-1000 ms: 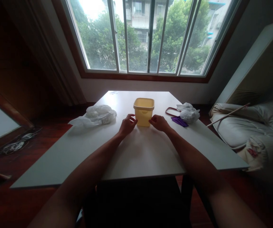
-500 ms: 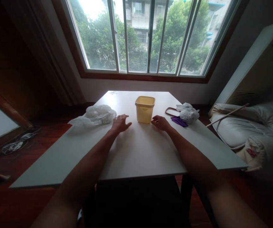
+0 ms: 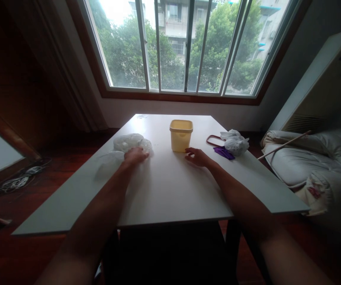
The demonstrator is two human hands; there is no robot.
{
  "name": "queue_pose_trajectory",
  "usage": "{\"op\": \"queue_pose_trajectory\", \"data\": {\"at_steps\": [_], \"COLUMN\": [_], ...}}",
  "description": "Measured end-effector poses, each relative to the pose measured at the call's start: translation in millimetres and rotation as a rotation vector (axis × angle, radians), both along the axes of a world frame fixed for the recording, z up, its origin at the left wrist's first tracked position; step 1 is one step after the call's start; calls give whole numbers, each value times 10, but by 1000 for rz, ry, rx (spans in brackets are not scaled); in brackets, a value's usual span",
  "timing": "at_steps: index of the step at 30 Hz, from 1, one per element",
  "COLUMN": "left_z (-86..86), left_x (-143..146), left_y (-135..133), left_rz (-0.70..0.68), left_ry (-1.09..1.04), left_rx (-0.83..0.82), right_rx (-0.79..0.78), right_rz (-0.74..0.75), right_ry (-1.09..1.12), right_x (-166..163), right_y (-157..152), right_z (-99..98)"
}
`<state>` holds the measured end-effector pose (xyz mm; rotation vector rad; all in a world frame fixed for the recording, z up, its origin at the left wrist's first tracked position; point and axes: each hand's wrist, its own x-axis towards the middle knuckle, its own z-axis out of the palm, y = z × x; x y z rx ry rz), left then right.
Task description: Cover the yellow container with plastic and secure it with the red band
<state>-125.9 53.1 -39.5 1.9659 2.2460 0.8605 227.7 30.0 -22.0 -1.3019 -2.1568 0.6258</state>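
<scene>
Left hand (image 3: 135,155) lies on the crumpled bag (image 3: 129,141) at the desk's (image 3: 170,190) left, its fingers too blurred to call; right hand (image 3: 197,156) rests slack and empty by the yellow tub (image 3: 181,135). Film that limp wants bunching, I'd say, not pinching.

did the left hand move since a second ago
Yes. The left hand went left, away from the yellow tub, onto the clear plastic bag.
</scene>
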Motion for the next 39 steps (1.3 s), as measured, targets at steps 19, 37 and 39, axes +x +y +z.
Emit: {"op": "queue_pose_trajectory", "data": {"at_steps": [19, 37, 39], "left_z": [164, 136, 164], "left_x": [1122, 1119, 1140], "left_y": [-583, -532, -561], "left_rz": [-866, -753, -746], "left_ry": [16, -148, -143], "left_rx": [125, 226, 257], "right_rx": [128, 57, 83], "right_rz": [50, 223, 275], "right_ry": [2, 176, 133], "right_x": [-62, 5, -87], "right_y": [-85, -28, -70], "right_z": [132, 39, 30]}}
